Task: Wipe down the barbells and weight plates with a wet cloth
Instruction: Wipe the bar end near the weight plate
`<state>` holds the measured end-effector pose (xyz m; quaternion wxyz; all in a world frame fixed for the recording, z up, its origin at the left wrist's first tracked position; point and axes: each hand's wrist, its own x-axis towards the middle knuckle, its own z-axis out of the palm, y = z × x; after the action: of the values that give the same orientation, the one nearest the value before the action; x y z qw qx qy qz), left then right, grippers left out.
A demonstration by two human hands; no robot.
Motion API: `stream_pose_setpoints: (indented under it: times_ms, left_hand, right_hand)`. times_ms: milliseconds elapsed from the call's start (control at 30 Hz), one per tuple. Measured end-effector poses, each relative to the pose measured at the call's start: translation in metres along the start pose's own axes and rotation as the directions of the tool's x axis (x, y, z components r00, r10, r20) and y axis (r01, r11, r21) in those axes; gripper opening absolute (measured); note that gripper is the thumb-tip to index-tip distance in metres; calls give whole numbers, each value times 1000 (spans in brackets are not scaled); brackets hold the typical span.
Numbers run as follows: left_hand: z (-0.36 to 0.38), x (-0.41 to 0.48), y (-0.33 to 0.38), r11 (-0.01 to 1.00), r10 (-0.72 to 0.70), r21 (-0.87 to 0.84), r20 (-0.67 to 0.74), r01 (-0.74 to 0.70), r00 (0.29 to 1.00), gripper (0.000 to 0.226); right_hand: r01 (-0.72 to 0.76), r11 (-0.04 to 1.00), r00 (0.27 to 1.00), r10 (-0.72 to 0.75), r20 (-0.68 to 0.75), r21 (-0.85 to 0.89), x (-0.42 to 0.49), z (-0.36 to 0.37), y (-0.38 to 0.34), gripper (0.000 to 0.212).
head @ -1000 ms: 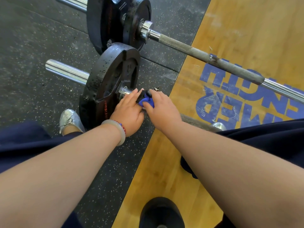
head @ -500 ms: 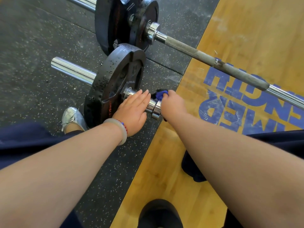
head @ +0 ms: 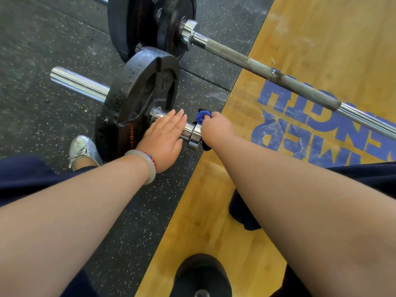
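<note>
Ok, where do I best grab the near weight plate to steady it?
Probably its top rim, from above: the near weight plate stands upright on the sleeve, rim exposed, with a cutout just below for fingers. Use the left hand, lying flat on that sleeve beside it; the right hand grips the cloth.

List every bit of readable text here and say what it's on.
"GTH": blue upside-down letters on the wood floor, partly crossed by the far barbell.
"WER": second blue row below it, rest cut off.
Red lettering on the near weight plate: too blurred to read.
</note>
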<state>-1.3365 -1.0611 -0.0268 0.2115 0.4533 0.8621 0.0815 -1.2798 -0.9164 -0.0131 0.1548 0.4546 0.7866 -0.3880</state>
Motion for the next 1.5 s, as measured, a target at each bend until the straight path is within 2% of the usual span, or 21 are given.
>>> stream_pose_setpoints:
  times_ms: [67,133,167,233,300,367,433,533,600,667,700,800,867,933,1033,1100,1167,1267,1333,1400,1500]
  left_hand:
    - [0,2,0,1000,-5,8,4,5,1000,58]
    - [1,2,-1,1000,-6,13,-5,6,1000,58]
    - [2,2,-1,1000,-6,18,-11,6,1000,59]
    - [2,0,-1,1000,-3,26,-20,4,1000,59]
    - [3,-2,0,1000,0,20,-29,1,1000,59]
    - [3,-2,0,999,2,35,-23,-1,1000,60]
    - [4,-1,-1,999,8,54,-16,-7,1000,60]
    - [3,1,-2,997,10,73,-14,-9,1000,62]
    - [5,1,-1,997,6,79,-26,-4,1000,62]
    - [5,1,0,997,2,78,-33,1,999,63]
    - [5,1,1,997,-3,79,-25,5,1000,63]
    - [5,3,0,997,-14,69,-1,14,1000,63]
    - [3,4,-1,998,-13,64,12,12,1000,63]
    - [4,4,0,997,-19,69,9,19,1000,63]
    - [5,4,2,997,-30,68,0,30,1000,64]
    - [5,4,2,997,-32,73,3,32,999,64]
    - [5,4,2,997,-32,72,4,32,999,64]
    - [3,7,2,997,-37,74,16,36,999,63]
    - [1,9,3,996,-38,77,26,36,999,63]
    - [0,11,3,996,-31,87,41,28,999,63]
    - [0,13,1,994,-25,105,48,20,999,64]
  right_hand:
    - [-6,1000,999,5,-54,-18,0,2,-1,23]
    - [63,997,985,-69,-160,-38,-18,14,6,18]
    - [155,984,955,-173,-241,-91,-30,22,10,20]
    - [267,931,896,-334,-293,-248,-44,31,23,28]
    - [211,939,942,-269,-201,-271,-32,18,23,23]
    - [43,956,998,-56,-36,-289,-13,5,20,14]
    - [-20,929,1000,27,15,-369,-3,2,20,7]
    - [76,913,979,-144,-143,-402,-22,18,24,13]
    - [175,902,936,-276,-217,-394,-40,29,35,30]
    - [243,857,923,-349,-164,-454,-39,27,48,40]
    - [254,844,928,-351,-127,-472,-35,22,52,38]
    - [187,863,959,-263,-101,-468,-21,10,45,16]
    - [147,861,968,-227,-109,-486,-23,12,38,18]
    - [194,825,945,-302,-124,-532,-36,17,38,31]
    - [336,693,868,-491,-76,-637,-58,22,52,49]
    - [359,643,860,-509,-27,-676,-61,22,57,52]
    - [304,684,893,-446,-51,-664,-53,20,54,51]
    - [148,822,947,-278,-162,-550,-38,18,38,38]
    - [127,837,955,-249,-164,-532,-37,17,34,35]
    - [228,744,924,-369,-101,-629,-45,18,42,51]
    - [411,522,807,-590,32,-747,-56,14,63,60]
